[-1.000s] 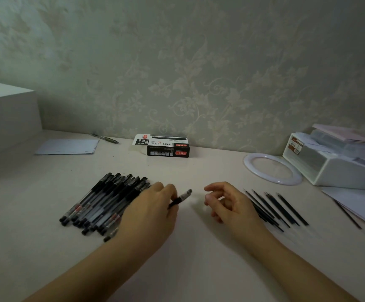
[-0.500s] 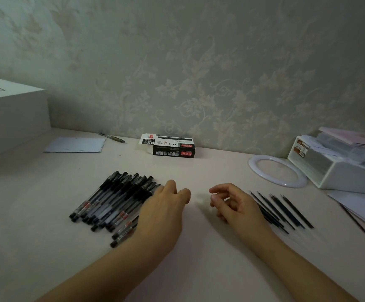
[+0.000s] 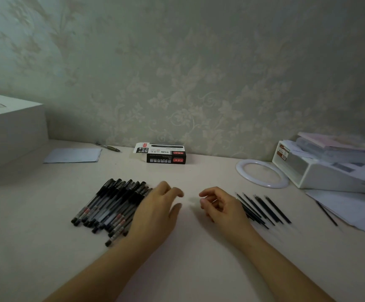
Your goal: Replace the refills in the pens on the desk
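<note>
Released, pens point(image 3: 114, 205) lie under the left hand's point(image 3: 155, 212) now wide grip.

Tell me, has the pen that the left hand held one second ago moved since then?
Yes. The left hand now holds nothing; that pen has gone left, away from the right hand, to the pile of pens.
</note>
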`<action>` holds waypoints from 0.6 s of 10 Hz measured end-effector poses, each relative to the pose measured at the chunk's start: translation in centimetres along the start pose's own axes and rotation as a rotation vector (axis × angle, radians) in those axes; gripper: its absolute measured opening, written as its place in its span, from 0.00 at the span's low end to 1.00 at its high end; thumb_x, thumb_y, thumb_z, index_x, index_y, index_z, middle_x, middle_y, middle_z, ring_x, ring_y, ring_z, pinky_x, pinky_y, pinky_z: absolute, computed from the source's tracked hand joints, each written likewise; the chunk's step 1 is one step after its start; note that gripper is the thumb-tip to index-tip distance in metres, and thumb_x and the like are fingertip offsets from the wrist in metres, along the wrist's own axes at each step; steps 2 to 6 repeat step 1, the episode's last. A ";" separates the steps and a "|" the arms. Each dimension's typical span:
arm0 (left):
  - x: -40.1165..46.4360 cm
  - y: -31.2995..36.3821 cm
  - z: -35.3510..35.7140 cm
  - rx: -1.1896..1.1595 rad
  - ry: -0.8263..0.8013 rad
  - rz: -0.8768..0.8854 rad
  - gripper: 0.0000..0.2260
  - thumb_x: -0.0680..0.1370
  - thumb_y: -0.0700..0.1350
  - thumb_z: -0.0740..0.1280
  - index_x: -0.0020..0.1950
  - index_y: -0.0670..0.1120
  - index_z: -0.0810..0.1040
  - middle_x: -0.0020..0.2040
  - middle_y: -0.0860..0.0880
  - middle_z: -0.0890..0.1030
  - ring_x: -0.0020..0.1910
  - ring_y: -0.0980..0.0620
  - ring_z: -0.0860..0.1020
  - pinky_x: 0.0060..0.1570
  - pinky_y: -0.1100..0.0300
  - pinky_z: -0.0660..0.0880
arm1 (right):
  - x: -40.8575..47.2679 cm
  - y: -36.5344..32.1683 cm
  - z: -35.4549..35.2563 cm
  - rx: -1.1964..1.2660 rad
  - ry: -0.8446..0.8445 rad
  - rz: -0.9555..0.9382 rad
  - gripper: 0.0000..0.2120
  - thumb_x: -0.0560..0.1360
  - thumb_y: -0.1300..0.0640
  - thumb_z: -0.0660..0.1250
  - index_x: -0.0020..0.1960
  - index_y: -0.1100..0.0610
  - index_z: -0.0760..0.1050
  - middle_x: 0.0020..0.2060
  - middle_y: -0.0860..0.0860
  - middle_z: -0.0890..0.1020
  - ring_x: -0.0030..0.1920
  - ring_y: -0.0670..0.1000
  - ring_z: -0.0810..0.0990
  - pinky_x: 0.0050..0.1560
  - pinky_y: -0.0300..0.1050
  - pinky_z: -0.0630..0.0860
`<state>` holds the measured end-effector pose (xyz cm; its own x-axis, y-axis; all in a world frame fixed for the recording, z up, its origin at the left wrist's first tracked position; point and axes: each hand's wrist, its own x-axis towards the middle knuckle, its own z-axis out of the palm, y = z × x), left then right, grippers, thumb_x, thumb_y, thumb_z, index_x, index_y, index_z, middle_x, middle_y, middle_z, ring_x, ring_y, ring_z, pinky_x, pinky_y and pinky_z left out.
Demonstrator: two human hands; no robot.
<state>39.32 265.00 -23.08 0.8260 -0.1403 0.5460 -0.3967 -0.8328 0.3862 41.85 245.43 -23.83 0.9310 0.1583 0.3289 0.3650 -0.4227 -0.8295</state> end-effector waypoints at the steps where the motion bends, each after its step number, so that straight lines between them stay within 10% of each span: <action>1: -0.5 1.2 0.5 -0.224 -0.055 0.014 0.08 0.76 0.47 0.69 0.54 0.54 0.76 0.43 0.58 0.73 0.40 0.60 0.74 0.40 0.66 0.73 | -0.2 -0.2 -0.1 -0.041 0.016 -0.021 0.04 0.78 0.53 0.67 0.51 0.45 0.78 0.38 0.43 0.82 0.40 0.42 0.80 0.41 0.35 0.77; 6: -0.5 1.2 0.5 -0.224 -0.055 0.014 0.08 0.76 0.47 0.69 0.54 0.54 0.76 0.43 0.58 0.73 0.40 0.60 0.74 0.40 0.66 0.73 | -0.2 -0.2 -0.1 -0.041 0.016 -0.021 0.04 0.78 0.53 0.67 0.51 0.45 0.78 0.38 0.43 0.82 0.40 0.42 0.80 0.41 0.35 0.77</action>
